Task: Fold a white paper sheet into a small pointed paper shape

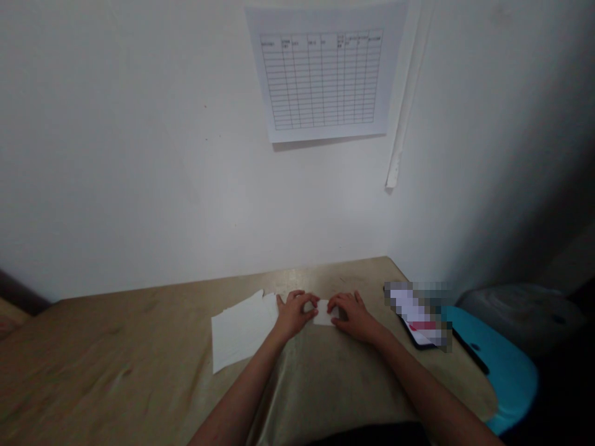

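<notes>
Reaches over the bench with both bare hands, and has a small white paper lying between them, near the wall. Curls the left hand into a loose arch, thumb and forefinger tips close to each other at the paper's left edge. Bends the right hand in much the same way at the right edge, thumb and forefinger slightly apart over the paper. Cannot tell a firm pinch from a light touch in either case.

Shows, just left of the left hand, a larger white paper flat on the bench, ragged along the top and partly hidden by the arm. Shows, well right of the right hand, a phone with a lit, blocked-out screen, then a slim black object aslant at the bench's edge. Includes, beyond that edge, a rounded turquoise object. Bears on the wall a printed table sheet, with a white strip slanting down beside it.
</notes>
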Action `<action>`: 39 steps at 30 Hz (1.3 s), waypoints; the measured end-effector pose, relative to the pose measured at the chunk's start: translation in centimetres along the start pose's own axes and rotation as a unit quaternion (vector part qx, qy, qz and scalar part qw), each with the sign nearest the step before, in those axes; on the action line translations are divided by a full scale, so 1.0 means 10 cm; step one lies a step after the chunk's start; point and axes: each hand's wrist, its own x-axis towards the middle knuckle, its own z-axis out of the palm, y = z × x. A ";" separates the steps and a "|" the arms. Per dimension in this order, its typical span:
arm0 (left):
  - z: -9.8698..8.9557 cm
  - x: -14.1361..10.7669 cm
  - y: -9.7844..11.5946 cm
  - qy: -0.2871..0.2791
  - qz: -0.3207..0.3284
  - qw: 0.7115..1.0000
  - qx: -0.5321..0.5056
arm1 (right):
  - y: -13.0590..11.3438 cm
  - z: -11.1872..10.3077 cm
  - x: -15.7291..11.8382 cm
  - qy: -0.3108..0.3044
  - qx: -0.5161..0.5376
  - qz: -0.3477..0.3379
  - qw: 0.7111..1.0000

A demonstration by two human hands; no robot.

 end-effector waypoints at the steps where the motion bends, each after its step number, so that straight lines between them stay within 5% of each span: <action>1: 0.00 0.00 -0.01 0.002 0.002 1.000 -0.001 | 0.00 -0.02 -0.01 -0.004 0.005 -0.002 1.000; 12: 0.01 0.00 -0.06 -0.006 0.017 1.000 0.008 | 0.10 -0.12 -0.03 -0.045 0.035 -0.028 0.998; 39: 0.08 -0.14 0.28 0.029 0.004 0.999 0.043 | 0.05 0.00 0.04 0.005 0.005 -0.019 1.000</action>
